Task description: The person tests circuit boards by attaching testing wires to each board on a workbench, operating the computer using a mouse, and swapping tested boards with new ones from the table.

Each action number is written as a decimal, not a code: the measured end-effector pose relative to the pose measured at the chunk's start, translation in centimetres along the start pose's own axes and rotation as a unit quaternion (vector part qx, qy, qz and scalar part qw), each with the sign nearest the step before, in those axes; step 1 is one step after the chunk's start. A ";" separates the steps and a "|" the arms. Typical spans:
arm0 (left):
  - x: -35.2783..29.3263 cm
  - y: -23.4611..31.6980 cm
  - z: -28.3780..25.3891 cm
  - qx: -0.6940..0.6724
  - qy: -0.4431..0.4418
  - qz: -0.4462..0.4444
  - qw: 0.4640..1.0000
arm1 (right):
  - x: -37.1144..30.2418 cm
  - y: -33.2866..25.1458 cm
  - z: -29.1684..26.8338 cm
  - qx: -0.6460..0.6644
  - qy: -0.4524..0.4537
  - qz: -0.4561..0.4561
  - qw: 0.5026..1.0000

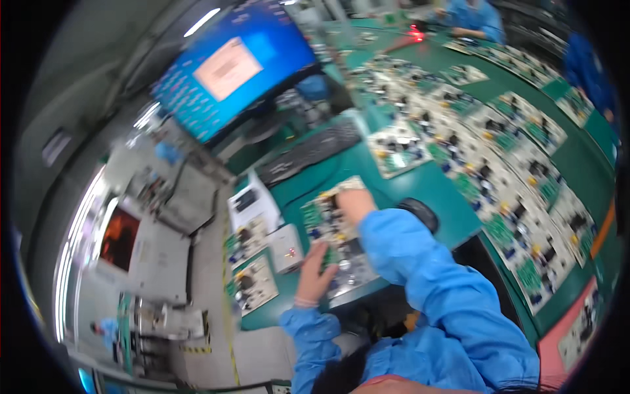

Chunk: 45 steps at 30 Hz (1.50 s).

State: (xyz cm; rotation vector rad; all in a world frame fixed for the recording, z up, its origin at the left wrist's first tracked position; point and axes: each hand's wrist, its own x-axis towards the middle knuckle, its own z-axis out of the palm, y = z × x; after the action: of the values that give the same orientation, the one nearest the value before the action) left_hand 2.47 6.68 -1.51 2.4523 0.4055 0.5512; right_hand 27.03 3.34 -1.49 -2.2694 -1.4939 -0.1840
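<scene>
A pale circuit board crowded with parts lies on the green bench in front of me, with green sections and a greyish lower part. My left hand is at its left edge, thumb and fingers closed around a small green piece on the board's side. Over the far part of the board, my right hand bends down with its fingers together near a dark component. Blur and the hand itself hide what those fingertips hold, if anything. Both arms wear blue sleeves.
A white box and two more boards stand left of my hands. Behind are a black keyboard and a lit monitor. A black mouse lies to the right, beside rows of boards. A co-worker sits at the far right.
</scene>
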 end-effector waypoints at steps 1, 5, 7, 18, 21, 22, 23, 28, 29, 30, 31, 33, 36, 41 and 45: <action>0.1 0.2 -0.3 0.001 -0.006 -0.001 1.000 | 0.1 -0.4 -0.1 -0.013 0.014 0.017 1.000; -0.6 0.5 -1.4 0.002 0.005 -0.013 1.000 | 0.2 -1.9 0.1 -0.034 0.055 -0.001 0.998; -0.6 0.5 -1.4 0.002 0.007 -0.010 1.000 | -0.1 -1.9 -0.6 -0.028 0.071 0.002 0.997; 0.2 0.2 -1.2 0.004 0.015 -0.006 1.000 | 0.3 -1.0 -0.4 -0.009 0.089 0.003 0.996; -0.2 0.1 -1.3 0.003 0.017 -0.010 1.000 | 0.1 -1.3 -0.6 -0.010 0.080 -0.004 0.997; -0.2 0.1 -1.4 0.008 0.016 -0.011 1.000 | 0.1 -1.3 -0.6 -0.013 0.079 -0.007 0.997; -0.3 0.2 -1.4 0.006 0.018 -0.010 1.000 | 0.1 -1.4 -0.5 -0.011 0.077 -0.003 0.997; -0.3 0.8 -1.5 0.004 0.016 -0.015 1.000 | 0.0 -1.2 -0.2 -0.009 0.084 -0.002 0.996; -0.3 0.8 -1.5 0.004 0.017 -0.014 1.000 | 0.0 -1.2 -0.2 -0.006 0.088 0.001 0.996; -0.2 0.8 -1.5 0.004 0.017 -0.014 1.000 | 0.0 -1.2 -0.1 -0.004 0.091 0.004 0.996; -0.2 0.8 -1.5 0.003 0.016 -0.015 1.000 | 0.1 -1.2 -0.1 -0.004 0.092 0.004 0.996; -0.3 0.7 -1.5 0.002 0.013 -0.016 1.000 | 0.0 -1.1 -0.2 -0.007 0.103 -0.007 0.995; -0.2 0.8 -1.4 0.000 0.013 -0.015 1.000 | 0.0 -1.1 -0.1 -0.010 0.107 -0.009 0.994; -0.2 0.6 -1.4 0.002 0.008 -0.012 1.000 | 0.0 -1.0 -0.1 0.001 0.100 -0.010 0.995; -0.2 0.9 -1.6 0.004 0.011 -0.016 1.000 | 0.0 -1.1 -0.1 0.002 0.102 -0.011 0.995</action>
State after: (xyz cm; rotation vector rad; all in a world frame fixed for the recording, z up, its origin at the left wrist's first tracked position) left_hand 1.70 6.68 0.13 2.4447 0.4541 0.5638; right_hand 26.02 3.66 -1.13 -2.1596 -1.4113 -0.4056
